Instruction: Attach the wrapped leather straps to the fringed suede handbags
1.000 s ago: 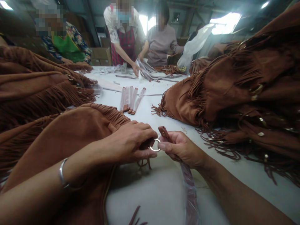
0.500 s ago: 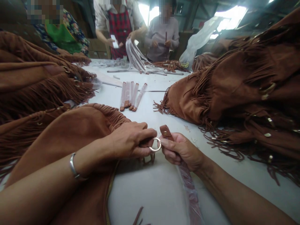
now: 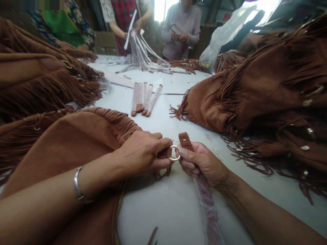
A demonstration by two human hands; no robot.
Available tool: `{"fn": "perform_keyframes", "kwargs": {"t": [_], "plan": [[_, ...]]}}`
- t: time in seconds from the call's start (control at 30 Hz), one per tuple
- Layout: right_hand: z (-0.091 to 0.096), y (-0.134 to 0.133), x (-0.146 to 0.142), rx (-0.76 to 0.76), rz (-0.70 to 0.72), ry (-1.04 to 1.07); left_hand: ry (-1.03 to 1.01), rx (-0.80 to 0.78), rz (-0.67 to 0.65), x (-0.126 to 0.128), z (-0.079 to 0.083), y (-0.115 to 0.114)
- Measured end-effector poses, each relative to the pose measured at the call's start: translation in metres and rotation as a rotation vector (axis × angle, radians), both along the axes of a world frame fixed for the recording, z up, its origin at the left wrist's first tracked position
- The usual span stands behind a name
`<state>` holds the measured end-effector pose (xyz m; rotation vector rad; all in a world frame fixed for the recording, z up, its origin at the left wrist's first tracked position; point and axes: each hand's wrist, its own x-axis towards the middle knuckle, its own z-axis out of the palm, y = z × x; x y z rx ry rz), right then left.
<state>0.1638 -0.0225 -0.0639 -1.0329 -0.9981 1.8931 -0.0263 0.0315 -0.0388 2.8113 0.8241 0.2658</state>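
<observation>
My left hand (image 3: 146, 151) is closed on a short brown leather tab (image 3: 165, 153) that carries a metal ring (image 3: 175, 153). The tab seems to belong to the brown suede bag (image 3: 76, 136) lying under my left forearm. In my right hand (image 3: 201, 161) is a brown strap (image 3: 208, 207), its lower length wrapped in clear plastic. The strap's bare looped end, with a gold stud, sticks up above my fingers. My right thumb touches the ring's right side. Part of the strap is hidden inside my right hand.
Several plastic-wrapped straps (image 3: 145, 98) lie on the white table (image 3: 153, 204) ahead. Fringed brown bags are piled at left (image 3: 46, 81) and right (image 3: 230, 95). Across the table are three people; one handles a bundle of pale strips (image 3: 143, 51).
The ring now shows between both hands with more of the brown tab visible beside it. Both hands have shifted slightly right. Across the table, a person's hands with the pale strips have moved.
</observation>
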Motion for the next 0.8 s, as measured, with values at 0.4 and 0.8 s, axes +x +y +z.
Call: {"fn": "perform_keyframes", "kwargs": {"t": [0.4, 0.8], "plan": [[-0.006, 0.011, 0.014, -0.038, 0.192, 0.081, -0.174, -0.129, -0.058, 0.002, -0.006, -0.01], [-0.014, 0.017, 0.02, -0.031, 0.258, 0.118, -0.306, -0.267, -0.118, -0.001, -0.007, -0.011]]}}
